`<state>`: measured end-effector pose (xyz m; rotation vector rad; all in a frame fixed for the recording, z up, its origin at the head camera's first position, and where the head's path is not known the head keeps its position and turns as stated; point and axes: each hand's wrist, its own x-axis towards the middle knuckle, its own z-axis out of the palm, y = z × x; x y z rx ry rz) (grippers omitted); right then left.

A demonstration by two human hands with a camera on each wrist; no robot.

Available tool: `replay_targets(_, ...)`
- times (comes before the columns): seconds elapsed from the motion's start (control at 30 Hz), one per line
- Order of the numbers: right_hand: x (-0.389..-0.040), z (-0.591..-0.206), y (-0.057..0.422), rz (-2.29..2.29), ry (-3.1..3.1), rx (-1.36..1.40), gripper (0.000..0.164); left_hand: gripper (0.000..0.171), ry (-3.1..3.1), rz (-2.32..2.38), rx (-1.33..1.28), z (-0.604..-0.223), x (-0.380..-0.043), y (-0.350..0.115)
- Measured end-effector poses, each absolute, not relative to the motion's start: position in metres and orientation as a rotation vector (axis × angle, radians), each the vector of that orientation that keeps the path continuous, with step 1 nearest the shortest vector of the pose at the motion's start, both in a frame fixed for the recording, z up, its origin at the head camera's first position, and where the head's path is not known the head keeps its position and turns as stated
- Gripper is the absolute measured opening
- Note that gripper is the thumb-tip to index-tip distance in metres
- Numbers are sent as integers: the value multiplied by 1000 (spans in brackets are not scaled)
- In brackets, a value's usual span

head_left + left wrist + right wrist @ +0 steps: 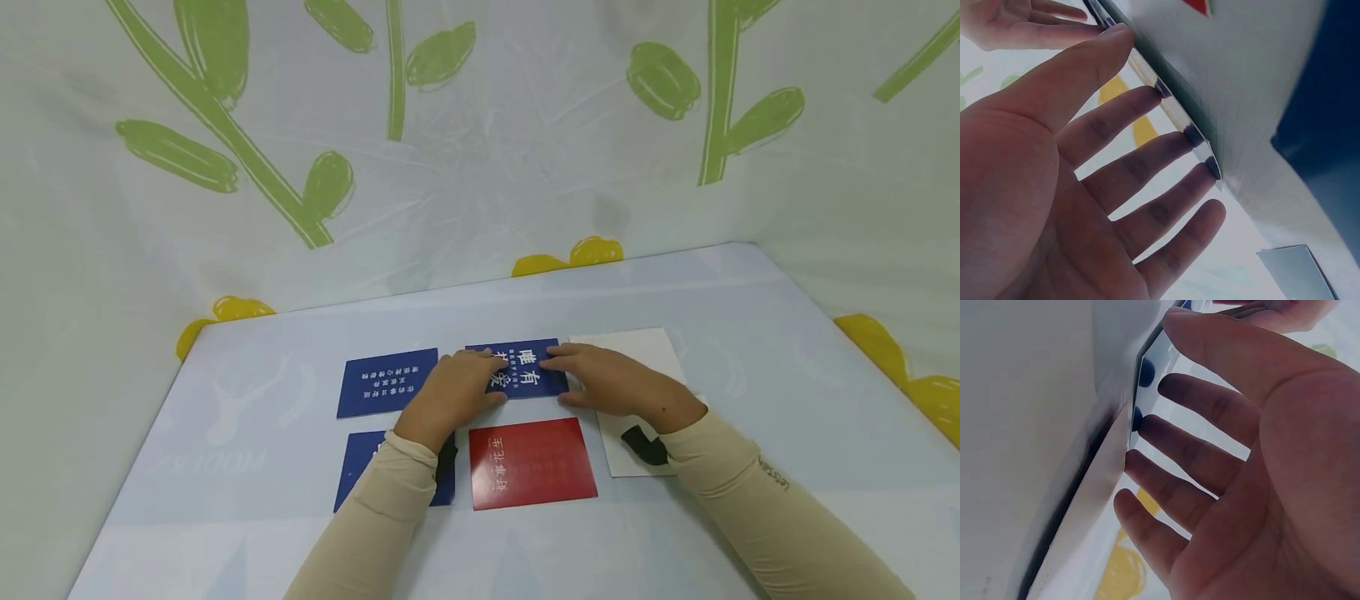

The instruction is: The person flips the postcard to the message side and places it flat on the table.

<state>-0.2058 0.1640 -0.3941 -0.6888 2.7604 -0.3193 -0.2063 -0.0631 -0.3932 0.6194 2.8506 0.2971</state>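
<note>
A blue card (528, 385) with white characters lies on the table between my two hands in the head view. The fingertips of my left hand (450, 390) rest on its left part. From the other side, my right hand (617, 382) touches the card's right edge. Both hands have their fingers spread and extended. In the left wrist view, fingertips (1150, 97) meet the card's glossy face. Fingertips of the right hand (1210, 456) come close to the card's edge in the right wrist view. Part of a white card (648, 346) with a dark shape lies beneath my right hand.
Nearer to me lies a red card (536, 467) with pale writing. To the left are a blue card (384, 385) and another blue card (358, 471), the latter partly covered by my left forearm. A white cloth (480, 200) with green leaf prints hangs behind the table (262, 358).
</note>
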Motion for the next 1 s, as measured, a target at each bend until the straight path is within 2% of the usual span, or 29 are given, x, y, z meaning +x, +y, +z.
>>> replay_targets(1.0,-206,-394,163,-297,2815,-735,51,53,2794,363,609,-390,-206,-67)
